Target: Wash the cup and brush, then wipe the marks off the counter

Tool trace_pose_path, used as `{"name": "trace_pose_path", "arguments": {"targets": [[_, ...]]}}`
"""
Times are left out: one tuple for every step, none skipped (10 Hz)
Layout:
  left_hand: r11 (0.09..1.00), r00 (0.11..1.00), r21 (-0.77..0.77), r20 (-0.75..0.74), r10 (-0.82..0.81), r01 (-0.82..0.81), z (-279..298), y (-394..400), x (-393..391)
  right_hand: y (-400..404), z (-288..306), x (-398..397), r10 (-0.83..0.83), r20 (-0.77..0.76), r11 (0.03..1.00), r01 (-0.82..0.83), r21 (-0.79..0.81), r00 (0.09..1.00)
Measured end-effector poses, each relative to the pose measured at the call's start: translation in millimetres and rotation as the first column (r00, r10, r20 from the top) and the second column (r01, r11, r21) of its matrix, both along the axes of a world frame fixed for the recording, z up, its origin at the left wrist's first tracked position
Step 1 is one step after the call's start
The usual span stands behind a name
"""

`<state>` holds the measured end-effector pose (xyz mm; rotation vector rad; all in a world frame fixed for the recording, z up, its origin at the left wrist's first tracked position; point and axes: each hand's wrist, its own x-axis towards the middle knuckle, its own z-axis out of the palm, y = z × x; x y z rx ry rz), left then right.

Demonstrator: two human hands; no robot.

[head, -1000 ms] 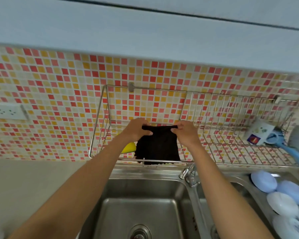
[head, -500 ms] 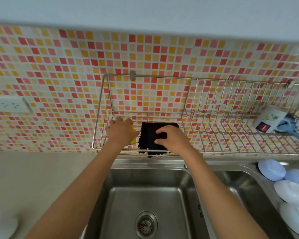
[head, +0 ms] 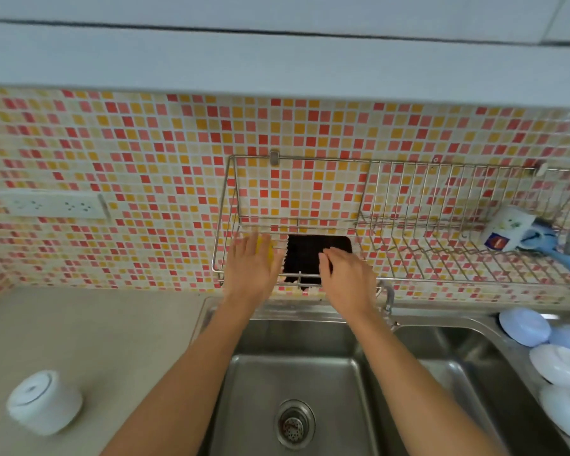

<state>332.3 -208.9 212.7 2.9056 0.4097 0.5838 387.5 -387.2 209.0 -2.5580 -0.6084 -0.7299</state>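
Cloth (head: 310,258), black, lies flat on the wire rack (head: 441,278) above the sink (head: 297,373), between the two hands. Judged soft, limp and light, likely damp; best pinched at a top corner or bunched in the middle. Cup (head: 505,229) lies on its side at the rack's right end, brush (head: 560,251) touching it; cup judged hard, breakable, slippery when wet. Left hand (head: 252,269): fingers straight, spread over a yellow sponge (head: 266,250), gripping nothing. Right hand (head: 346,274): fingers bent, tips resting on the cloth's right edge. Change: a second earlier both hands pinch the cloth's upper corners and it hangs; now it is laid down, the left hand off it. Tabletop (head: 96,340) carries a white jar (head: 43,401).
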Motion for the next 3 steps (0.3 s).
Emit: {"name": "trace_pose_path", "arguments": {"targets": [[0.998, 0.998, 0.059, -0.06, -0.019, 0.023, -14, -4, -30, -5, -18, -20, -0.061, -0.006, 0.992, 0.06, -0.109, 0.998], [0.994, 0.989, 0.097, -0.147, -0.034, 0.049, -15, -2, -53, -7, -17, -36, -0.099, -0.088, 0.982, 0.083, -0.167, 0.991], [0.992, 0.98, 0.086, -0.185, -0.076, 0.093, -18, 1, -70, -8, -20, -48, -0.083, -0.121, 0.973, 0.054, -0.223, 0.989]]}}
